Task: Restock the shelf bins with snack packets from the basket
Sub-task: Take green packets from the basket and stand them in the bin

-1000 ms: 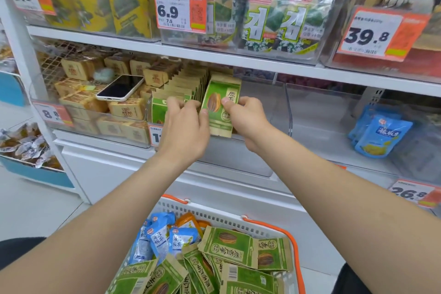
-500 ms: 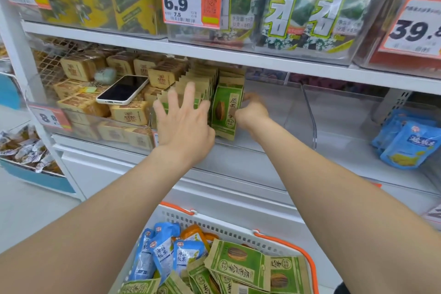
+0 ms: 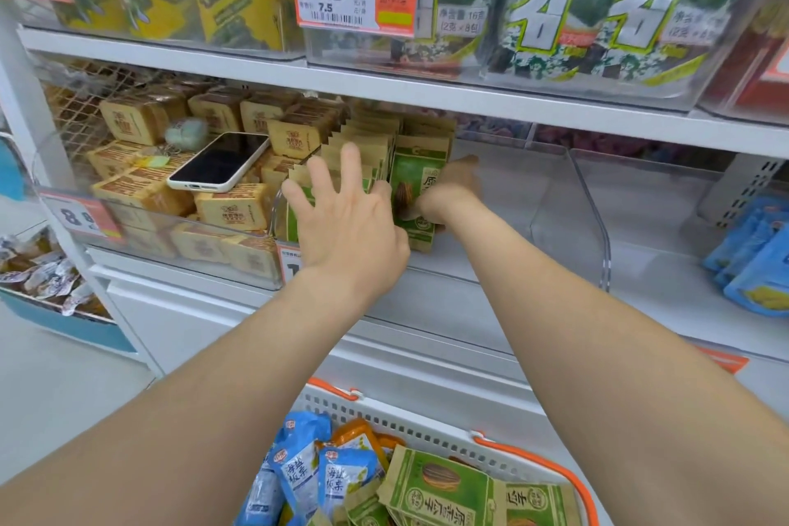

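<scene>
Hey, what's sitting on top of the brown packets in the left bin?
A phone lies screen up on the brown packets, with a pale fluffy charm beside it. The packets directly under the phone are hidden.

Green snack packets (image 3: 416,196) upright in clear bin (image 3: 568,201)

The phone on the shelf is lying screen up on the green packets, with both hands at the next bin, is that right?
Not quite. The head view shows the phone lying screen up on the tan packets, not green ones. The left hand and right hand are at the next bin, among its green packets.
</scene>
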A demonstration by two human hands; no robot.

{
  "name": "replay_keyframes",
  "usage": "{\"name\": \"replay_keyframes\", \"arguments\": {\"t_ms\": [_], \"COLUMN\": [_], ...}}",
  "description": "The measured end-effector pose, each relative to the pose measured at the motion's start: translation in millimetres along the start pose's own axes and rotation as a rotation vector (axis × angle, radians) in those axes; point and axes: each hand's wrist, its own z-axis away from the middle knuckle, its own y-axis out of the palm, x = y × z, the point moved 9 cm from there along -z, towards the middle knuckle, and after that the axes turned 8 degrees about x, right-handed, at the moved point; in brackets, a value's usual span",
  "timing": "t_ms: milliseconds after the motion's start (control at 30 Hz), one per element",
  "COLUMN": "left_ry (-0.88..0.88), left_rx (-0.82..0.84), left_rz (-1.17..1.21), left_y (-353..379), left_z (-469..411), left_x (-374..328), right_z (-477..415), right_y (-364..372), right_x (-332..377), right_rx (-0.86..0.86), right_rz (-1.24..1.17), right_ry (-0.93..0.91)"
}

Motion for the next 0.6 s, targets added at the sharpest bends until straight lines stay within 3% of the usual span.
{"name": "replay_keyframes", "arguments": {"t_ms": [267, 433, 600], "left_ry": [-0.005, 0.005, 0.038], "left_rx": [0.009, 0.009, 0.027], "left_rz": [-0.012, -0.016, 0.003], "left_y": [3, 2, 3], "left_z": [0, 2, 6], "left_x": [-1, 0, -2], "right_z": [-7, -3, 5], "right_y": [-7, 24, 20], "right_x": [-6, 1, 0], "right_rx": [-0.074, 0.169, 0.204], "right_rz": [-0.066, 0.001, 0.102], "right_ry": [-0.060, -0.076, -0.086]}}
